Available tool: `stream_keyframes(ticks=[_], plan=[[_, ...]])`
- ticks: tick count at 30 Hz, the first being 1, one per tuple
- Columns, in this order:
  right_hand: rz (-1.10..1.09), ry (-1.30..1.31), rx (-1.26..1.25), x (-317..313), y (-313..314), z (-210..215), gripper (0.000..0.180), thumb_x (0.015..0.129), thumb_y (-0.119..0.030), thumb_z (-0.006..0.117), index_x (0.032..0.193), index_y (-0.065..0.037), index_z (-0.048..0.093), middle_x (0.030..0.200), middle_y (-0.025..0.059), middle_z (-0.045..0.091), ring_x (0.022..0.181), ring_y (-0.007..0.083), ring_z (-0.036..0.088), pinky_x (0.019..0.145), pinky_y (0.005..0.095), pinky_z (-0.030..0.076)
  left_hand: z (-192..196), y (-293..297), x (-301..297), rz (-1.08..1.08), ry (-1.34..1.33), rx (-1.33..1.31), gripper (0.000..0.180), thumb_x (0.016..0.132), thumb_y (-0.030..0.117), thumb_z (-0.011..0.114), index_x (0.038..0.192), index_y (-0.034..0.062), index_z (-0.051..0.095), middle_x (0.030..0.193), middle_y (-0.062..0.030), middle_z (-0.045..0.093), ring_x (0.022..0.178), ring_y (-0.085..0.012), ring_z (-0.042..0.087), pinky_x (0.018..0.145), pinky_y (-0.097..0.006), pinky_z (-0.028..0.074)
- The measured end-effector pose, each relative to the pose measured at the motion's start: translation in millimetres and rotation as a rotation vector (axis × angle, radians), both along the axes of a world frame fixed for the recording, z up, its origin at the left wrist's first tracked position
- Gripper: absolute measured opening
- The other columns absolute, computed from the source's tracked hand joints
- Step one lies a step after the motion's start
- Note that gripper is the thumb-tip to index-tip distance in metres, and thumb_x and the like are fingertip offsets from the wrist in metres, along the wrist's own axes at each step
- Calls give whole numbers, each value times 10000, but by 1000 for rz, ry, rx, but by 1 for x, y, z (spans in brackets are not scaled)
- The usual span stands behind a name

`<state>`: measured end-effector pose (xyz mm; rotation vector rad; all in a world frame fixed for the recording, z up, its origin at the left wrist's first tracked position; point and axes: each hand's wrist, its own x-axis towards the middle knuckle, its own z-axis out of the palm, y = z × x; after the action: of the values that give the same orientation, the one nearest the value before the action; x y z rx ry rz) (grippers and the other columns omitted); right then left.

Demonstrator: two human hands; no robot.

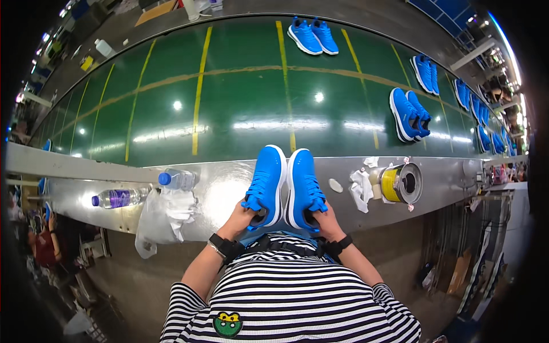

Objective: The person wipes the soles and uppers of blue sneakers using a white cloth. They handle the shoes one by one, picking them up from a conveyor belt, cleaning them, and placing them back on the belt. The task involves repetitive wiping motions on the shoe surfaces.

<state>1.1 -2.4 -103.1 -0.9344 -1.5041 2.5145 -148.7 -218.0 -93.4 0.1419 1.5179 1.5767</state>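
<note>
Two blue sneakers with white soles stand side by side before me, toes pointing away over the metal ledge. My left hand (pixel 238 220) is closed on the heel end of the left sneaker (pixel 266 182). The heel of the right sneaker (pixel 303 182) is gripped by my right hand (pixel 328 222). Their soles face each other across a narrow gap, and the toes reach the near edge of the green conveyor belt (pixel 240 108). Inside the shoe openings, some of my fingers are hidden.
Left on the metal ledge (pixel 220 191) lie a purple-labelled bottle (pixel 119 198), a blue-capped bottle (pixel 177 179) and a plastic bag (pixel 151 223). On its right are crumpled paper (pixel 360 190) and a round tin (pixel 407 183). Blue sneaker pairs (pixel 409 114) stand along the belt's right part.
</note>
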Motion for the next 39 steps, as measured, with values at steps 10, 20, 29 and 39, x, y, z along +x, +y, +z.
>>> stream_keyframes(ticks=[10,20,29,39], plan=[[28,29,-54,-4,3,8,382,818,-94,586,1175,-49,459,1042,13,537,961,113,497,882,266,381,-8,-7,2,53,-88,-9,174,829,100,529,994,43,530,844,4,540,743,-79,494,669,-238,425],[91,50,134,-9,1,10,584,810,-65,562,1339,-37,317,1229,52,463,1102,131,441,959,272,327,1,-14,-7,-51,237,-48,517,825,84,535,1302,7,353,1141,-97,535,1011,-157,508,888,-281,398],[64,130,234,-14,0,22,590,834,-150,558,1348,-29,294,1236,68,468,1091,133,463,947,271,345,-14,-24,-6,28,223,59,633,793,20,564,1354,24,271,1283,-118,436,1130,-161,448,947,-268,354],[93,43,700,-12,8,13,625,736,-41,593,1316,-50,359,1226,104,478,1114,180,466,965,301,345,7,-25,-11,2,840,-343,678,673,-72,545,1311,24,336,1241,-210,430,1140,-326,427,965,-356,348]])
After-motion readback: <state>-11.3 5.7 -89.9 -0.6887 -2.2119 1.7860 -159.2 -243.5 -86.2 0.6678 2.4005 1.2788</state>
